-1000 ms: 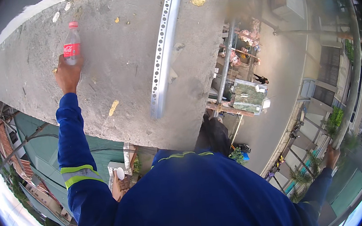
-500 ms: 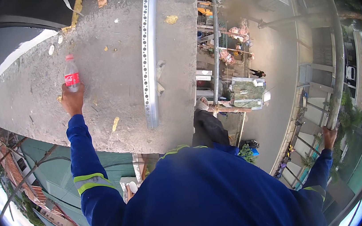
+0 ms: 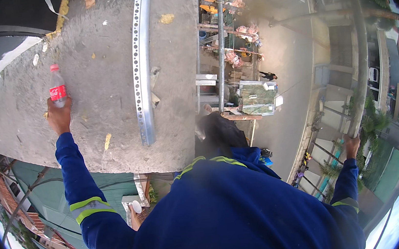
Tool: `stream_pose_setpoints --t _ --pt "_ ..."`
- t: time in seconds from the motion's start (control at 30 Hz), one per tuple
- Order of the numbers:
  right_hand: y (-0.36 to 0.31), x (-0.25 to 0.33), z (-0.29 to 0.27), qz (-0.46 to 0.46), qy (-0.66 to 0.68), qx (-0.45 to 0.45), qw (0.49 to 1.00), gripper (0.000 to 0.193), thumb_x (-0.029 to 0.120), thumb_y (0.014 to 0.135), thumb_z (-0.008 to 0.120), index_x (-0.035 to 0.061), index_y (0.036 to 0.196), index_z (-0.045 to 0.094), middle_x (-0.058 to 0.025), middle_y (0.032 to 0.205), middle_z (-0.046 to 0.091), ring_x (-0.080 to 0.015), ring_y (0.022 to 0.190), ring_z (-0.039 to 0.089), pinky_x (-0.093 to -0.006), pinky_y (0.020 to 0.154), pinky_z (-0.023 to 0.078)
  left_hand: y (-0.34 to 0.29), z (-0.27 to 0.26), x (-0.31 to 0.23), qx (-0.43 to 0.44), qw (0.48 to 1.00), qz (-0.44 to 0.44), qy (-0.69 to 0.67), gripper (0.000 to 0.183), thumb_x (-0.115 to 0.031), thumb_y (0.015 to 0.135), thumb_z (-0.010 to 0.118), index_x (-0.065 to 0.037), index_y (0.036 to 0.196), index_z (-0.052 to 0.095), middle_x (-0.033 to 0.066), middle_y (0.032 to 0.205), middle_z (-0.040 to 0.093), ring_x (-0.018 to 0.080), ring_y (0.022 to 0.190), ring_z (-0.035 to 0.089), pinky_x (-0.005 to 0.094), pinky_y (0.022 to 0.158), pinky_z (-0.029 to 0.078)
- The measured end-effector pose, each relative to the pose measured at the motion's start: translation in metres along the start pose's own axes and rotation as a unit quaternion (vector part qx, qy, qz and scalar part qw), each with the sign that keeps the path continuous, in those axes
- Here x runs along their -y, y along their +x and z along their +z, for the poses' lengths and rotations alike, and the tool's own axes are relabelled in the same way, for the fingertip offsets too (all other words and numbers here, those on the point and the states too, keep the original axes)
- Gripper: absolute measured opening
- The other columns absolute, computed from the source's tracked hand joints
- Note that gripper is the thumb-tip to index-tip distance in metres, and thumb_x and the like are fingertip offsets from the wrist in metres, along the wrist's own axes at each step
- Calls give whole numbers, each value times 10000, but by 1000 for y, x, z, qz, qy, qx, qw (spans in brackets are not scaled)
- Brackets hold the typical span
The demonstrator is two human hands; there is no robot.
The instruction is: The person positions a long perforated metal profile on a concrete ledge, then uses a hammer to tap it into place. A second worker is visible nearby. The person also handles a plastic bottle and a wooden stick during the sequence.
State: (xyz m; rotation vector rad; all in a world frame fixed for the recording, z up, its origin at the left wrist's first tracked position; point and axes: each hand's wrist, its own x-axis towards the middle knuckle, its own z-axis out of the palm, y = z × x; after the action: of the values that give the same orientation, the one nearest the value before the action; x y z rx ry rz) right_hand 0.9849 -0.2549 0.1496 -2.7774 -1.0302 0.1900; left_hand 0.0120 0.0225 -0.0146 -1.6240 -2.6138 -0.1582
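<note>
My left hand [image 3: 60,117] is closed around the lower part of a clear plastic bottle [image 3: 57,87] with a red label and a red cap. The bottle is over a rough concrete ledge [image 3: 103,96]; whether it touches the ledge I cannot tell. Far out to the right, my right hand [image 3: 351,146] grips a long metal scaffold pipe [image 3: 360,47] that runs up and away from me. Both my arms wear blue sleeves with reflective bands. My dark-trousered leg [image 3: 222,131] is at the right edge of the ledge.
A perforated metal channel [image 3: 142,72] lies lengthwise on the ledge. Beyond its right edge are a scaffold tube [image 3: 222,43], a corrugated sheet [image 3: 257,98] and a street [image 3: 292,74] far below. Green roofing [image 3: 113,186] lies below on the left.
The view has shifted, so the ledge, channel and bottle appear farther left. My leg by the ledge edge has moved and looks blurred. Both hands keep their holds.
</note>
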Motion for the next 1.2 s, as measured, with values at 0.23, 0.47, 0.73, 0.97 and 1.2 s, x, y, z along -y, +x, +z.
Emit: stream_pose_setpoints --t 0.23,0.47,0.73,0.97,1.2 --pt "7 -19 -1 -1 -14 7 1000 446 230 692 689 -82 1005 626 -121 797 666 -179 711 608 -349 660 489 -1 -4 -3 -3 1000 6 -13 544 -502 736 703 -74 1051 586 200 944 683 417 853 654 494 719 508" --pt "24 -46 -1 18 9 25 999 395 176 699 686 -79 992 617 -101 783 652 -164 693 590 -337 637 482 1 0 2 0 1000 10 -8 548 -500 744 699 -62 1052 582 216 941 680 421 862 653 489 727 510" --pt "21 -41 -3 17 31 36 999 334 159 699 681 -64 937 609 -64 744 620 -148 642 559 -319 595 465 -3 0 -4 -3 1000 -14 -22 548 -490 745 692 -66 1075 581 233 945 679 428 893 651 495 744 511" --pt "5 -18 -7 -7 64 54 996 426 242 730 735 -80 976 608 -94 824 629 -186 739 562 -338 697 463 -8 -13 -14 -10 998 -38 -40 571 -451 700 720 -66 1100 587 221 935 687 415 886 660 489 754 521" --pt "-1 42 1 -53 -67 -180 980 706 548 821 641 -16 1237 550 -211 1130 592 -334 1032 583 -445 869 464 -11 -10 -2 -48 995 -34 -80 561 -428 699 729 -41 1084 599 223 912 686 404 861 666 478 734 519"
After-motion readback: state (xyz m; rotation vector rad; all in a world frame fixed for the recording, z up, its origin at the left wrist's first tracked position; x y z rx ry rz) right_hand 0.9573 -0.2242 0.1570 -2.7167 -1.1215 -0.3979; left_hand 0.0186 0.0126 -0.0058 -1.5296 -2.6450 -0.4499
